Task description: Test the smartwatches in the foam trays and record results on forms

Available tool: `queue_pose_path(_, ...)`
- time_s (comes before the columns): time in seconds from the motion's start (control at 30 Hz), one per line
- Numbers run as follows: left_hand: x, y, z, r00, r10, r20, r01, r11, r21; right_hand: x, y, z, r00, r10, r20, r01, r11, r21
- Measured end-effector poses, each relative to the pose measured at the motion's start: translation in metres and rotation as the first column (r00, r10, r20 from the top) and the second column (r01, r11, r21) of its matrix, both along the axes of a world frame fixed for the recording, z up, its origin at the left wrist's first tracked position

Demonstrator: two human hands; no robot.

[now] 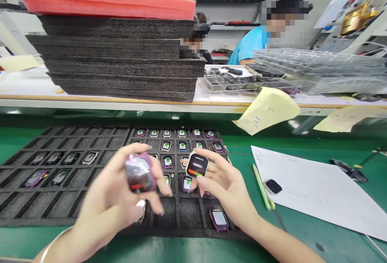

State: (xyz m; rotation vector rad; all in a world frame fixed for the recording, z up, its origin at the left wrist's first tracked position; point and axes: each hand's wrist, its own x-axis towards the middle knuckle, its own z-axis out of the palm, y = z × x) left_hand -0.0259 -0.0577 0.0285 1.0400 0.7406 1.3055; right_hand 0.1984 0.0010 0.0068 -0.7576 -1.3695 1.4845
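Note:
My left hand [117, 198] is closed round a purple smartwatch body [139, 173], blurred by motion, held above the black foam tray [60, 202]. My right hand [225, 184] pinches a white-cased smartwatch body [197, 165] by its edges, its dark screen showing an orange mark. Both hands hover over the tray's middle. The tray's right half holds several lit watch bodies [182, 146], and a purple one [219, 218] lies in the front row. Several dark-screened watches [71, 158] sit in the left half.
A white sheet [317, 190] lies on the green mat to the right, with a green pen [261, 186] and a small black piece [273, 186] at its edge. Behind stands a tall stack of dark foam trays [121, 61] topped by red foam [102, 1]. Two people work beyond the bench.

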Motion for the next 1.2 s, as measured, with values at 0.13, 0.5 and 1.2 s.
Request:
queue_pose_path(0.13, 0.025, 0.03, -0.007, 0.994, -0.106, 0.013, 0.107, 0.992, -0.06, 0.002, 0.007, -0.001, 1.0, 0.028, -0.009, -0.028, 0.999, 0.022)
queue_pose_path(0.5, 0.034, 0.038, -0.028, 0.967, -0.253, 0.026, 0.254, 0.965, -0.063, 0.002, 0.011, -0.002, 0.979, -0.172, 0.107, 0.164, 0.983, 0.082)
queue_pose_path(1.2, 0.034, 0.044, -0.03, 0.966, -0.243, 0.087, 0.243, 0.97, 0.004, 0.013, 0.014, -0.009, 0.986, -0.114, 0.122, 0.105, 0.992, 0.074)
